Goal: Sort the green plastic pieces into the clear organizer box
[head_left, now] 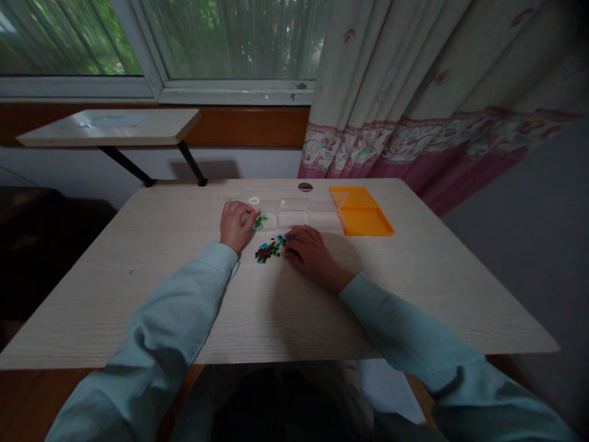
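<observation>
A small heap of brown, blue and green chips (269, 250) lies on the pale wooden table (161, 276). My right hand (309, 250) rests palm down at the heap's right edge, fingers curled onto the chips. My left hand (235, 224) is curled at the left end of a clear compartment box (294, 216), fingertips pinched over a compartment holding green chips (260, 221). What the pinch holds is too small to make out.
An orange lid (361, 212) lies open at the box's right end. A cable hole (305, 186) sits near the table's far edge. A small white side table (110, 126) stands under the window, and a curtain (414, 92) hangs at the right.
</observation>
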Tool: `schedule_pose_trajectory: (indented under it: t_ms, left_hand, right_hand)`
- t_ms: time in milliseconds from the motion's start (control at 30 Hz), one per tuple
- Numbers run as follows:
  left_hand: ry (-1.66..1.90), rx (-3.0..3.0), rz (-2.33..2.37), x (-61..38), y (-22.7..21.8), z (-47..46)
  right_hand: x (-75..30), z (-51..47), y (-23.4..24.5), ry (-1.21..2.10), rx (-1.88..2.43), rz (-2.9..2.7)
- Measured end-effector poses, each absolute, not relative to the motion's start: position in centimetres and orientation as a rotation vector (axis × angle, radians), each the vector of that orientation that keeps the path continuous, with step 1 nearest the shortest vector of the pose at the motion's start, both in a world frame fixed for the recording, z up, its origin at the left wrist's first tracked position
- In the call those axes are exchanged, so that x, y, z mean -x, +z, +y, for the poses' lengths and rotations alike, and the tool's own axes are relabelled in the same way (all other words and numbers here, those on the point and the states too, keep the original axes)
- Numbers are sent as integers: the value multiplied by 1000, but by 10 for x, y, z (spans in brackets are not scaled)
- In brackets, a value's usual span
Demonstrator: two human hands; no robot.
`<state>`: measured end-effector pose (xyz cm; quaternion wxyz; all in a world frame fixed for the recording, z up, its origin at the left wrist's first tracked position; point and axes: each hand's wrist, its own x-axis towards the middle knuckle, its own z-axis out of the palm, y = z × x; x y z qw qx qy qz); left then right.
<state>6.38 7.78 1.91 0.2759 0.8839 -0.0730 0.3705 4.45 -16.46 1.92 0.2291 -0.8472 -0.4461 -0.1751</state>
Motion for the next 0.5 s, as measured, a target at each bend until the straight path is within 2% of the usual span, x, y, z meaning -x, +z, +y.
schedule_pose_trajectory:
  t_ms: [500]
  left_hand:
    - [1001, -2382, -223, -61, 21, 77]
  right_hand:
    - [-56, -172, 22, -660, 2115, -930]
